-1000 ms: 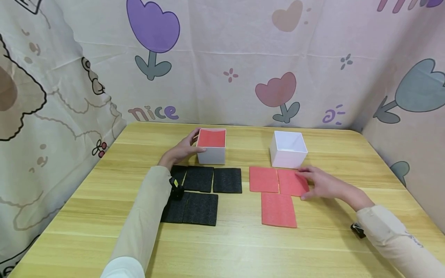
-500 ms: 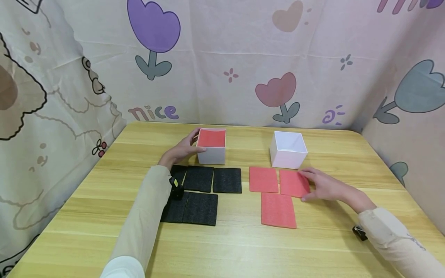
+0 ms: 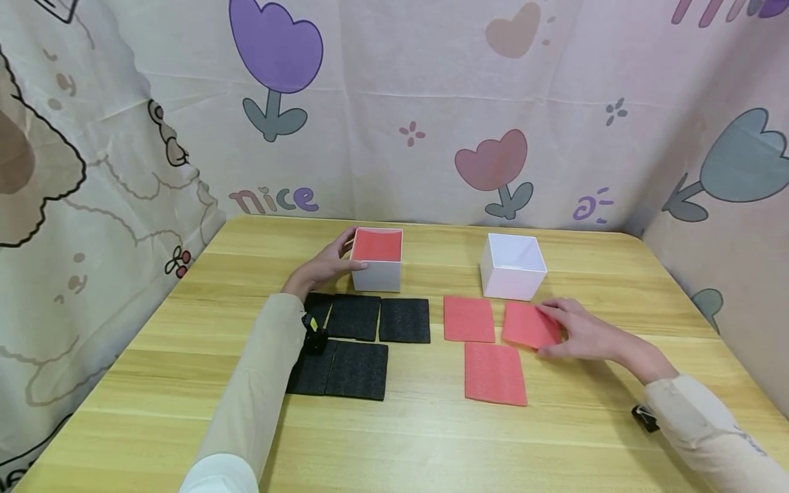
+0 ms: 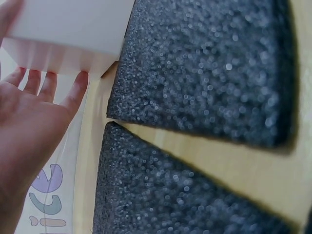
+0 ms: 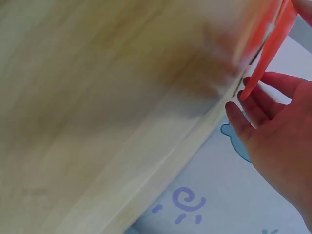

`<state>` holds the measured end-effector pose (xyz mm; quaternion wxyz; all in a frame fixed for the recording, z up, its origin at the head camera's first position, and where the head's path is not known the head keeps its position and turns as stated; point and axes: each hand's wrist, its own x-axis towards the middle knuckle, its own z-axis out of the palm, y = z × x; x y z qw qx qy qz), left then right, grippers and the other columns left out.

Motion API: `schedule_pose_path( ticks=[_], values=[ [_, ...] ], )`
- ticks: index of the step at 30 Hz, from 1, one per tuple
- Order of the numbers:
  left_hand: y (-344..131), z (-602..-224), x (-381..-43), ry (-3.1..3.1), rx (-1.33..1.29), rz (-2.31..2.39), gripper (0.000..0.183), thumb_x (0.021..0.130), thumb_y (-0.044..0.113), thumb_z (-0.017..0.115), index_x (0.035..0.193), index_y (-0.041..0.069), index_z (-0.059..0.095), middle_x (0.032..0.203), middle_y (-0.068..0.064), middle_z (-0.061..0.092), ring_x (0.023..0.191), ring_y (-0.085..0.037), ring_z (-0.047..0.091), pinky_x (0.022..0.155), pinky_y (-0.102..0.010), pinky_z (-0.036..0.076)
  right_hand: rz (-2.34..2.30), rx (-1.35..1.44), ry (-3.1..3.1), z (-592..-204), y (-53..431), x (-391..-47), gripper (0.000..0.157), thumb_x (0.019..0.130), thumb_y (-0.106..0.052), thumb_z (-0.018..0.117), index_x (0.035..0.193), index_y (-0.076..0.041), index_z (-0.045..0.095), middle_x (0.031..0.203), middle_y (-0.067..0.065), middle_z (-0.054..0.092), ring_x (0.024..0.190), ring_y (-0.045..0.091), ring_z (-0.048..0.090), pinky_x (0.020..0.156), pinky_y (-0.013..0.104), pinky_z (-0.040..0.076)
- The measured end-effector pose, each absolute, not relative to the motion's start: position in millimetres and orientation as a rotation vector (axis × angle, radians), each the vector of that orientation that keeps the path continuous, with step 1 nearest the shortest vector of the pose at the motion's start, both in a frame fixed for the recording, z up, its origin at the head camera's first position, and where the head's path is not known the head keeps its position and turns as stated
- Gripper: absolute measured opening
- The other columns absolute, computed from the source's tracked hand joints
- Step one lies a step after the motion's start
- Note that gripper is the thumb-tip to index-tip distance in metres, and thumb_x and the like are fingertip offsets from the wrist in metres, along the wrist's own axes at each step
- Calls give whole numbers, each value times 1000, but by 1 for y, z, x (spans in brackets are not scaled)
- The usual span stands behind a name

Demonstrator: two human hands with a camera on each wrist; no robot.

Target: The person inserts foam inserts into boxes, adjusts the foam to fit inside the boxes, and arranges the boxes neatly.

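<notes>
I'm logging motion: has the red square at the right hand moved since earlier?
Yes: the red square moved right relative to the white box behind it.

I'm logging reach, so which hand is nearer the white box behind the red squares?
Right: the right hand pinches a red square, front-right of that white box; the left hand grips the other box, farther left.

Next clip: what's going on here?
A person's left hand grips a white box with red material inside. Their right hand pinches a red square by its edge, apparently tilting it off the table. Two more red squares lie flat, as do five black squares to their left. An open box stands behind the red ones.
</notes>
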<state>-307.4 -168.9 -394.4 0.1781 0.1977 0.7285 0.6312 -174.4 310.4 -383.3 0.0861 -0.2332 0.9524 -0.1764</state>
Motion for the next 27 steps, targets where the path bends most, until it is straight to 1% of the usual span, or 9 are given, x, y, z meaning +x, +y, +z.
schedule_pose_path(
  ticks=[7, 14, 21, 24, 27],
  values=[
    [-169, -394, -309, 2064, 543, 1777, 89, 90, 8, 65, 156, 17, 6, 157, -7, 13, 142, -29, 12, 110, -49, 27, -592, -798, 2826, -377, 303, -174, 84, 79, -38, 77, 138, 11, 44, 139, 26, 39, 124, 43, 37, 98, 60, 36],
    [-168, -393, -308, 2068, 539, 1776, 89, 89, 9, 65, 156, 18, 7, 158, -6, 13, 143, -28, 12, 110, -48, 28, -630, -975, 2831, -370, 284, -177, 76, 78, -29, 80, 135, 11, 49, 140, 17, 40, 126, 36, 37, 98, 55, 38],
    [-168, -393, -307, 2076, 536, 1771, 90, 89, 9, 65, 156, 16, 6, 158, -7, 13, 143, -29, 11, 110, -48, 27, -635, -1030, 2812, -362, 264, -181, 75, 79, -31, 80, 135, 7, 50, 140, 12, 42, 125, 30, 38, 99, 51, 39],
    [-168, -394, -308, 2073, 531, 1775, 89, 90, 9, 65, 156, 17, 6, 158, -6, 13, 143, -28, 11, 111, -48, 27, -638, -1042, 2812, -361, 254, -184, 76, 77, -32, 80, 136, 7, 50, 140, 13, 42, 127, 31, 37, 100, 51, 38],
    [-168, -394, -308, 2071, 533, 1778, 89, 90, 9, 64, 156, 17, 5, 158, -5, 12, 144, -27, 9, 111, -49, 25, -632, -1035, 2812, -359, 243, -186, 79, 76, -31, 81, 136, 8, 48, 140, 17, 40, 128, 34, 36, 101, 51, 37]
  ],
)
